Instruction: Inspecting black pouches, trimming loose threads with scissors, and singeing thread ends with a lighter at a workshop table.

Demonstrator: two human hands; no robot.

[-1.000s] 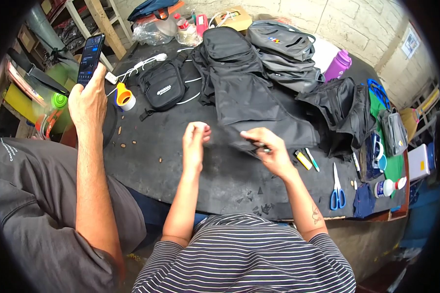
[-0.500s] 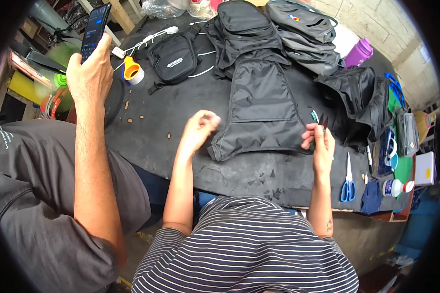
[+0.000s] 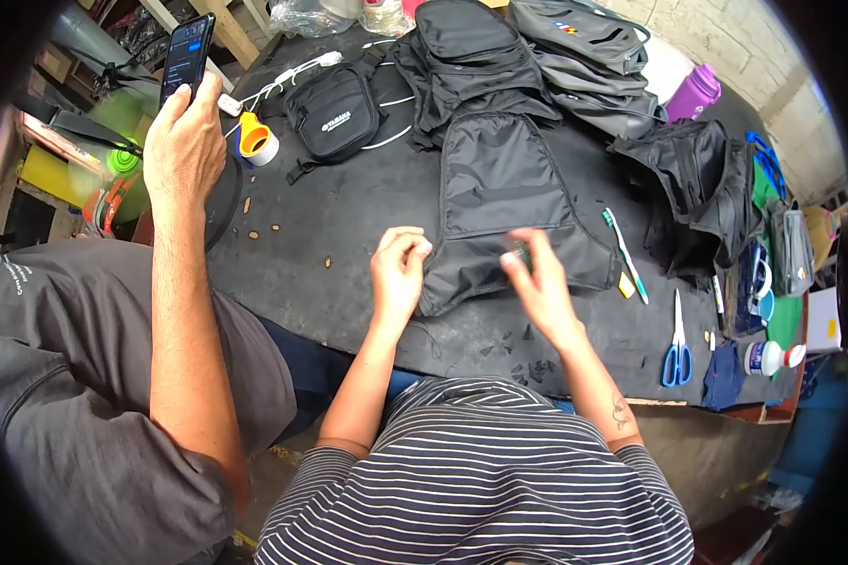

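Note:
A black fabric panel, wide at the bottom and narrower at the top, lies flat before me on the dark table. Beside its lower left corner is my left hand, fingers curled with their tips together; whether anything sits in the pinch is hidden. Over the lower part of the panel hovers my right hand, smeared by motion. Between its thumb and fingers shows something small and dark, apparently the pointed thread snips seen earlier. A toothbrush and a small yellow piece lie right of the panel.
Blue-handled scissors and a white bottle are at the right. Black bag pieces, a backpack and grey bags surround the panel. A pouch and tape roll lie left, near another person's hand holding a phone.
My right hand has swept left from beside the toothbrush to over the panel, uncovering the toothbrush and yellow piece. My left hand has come slightly right, to the panel's corner.

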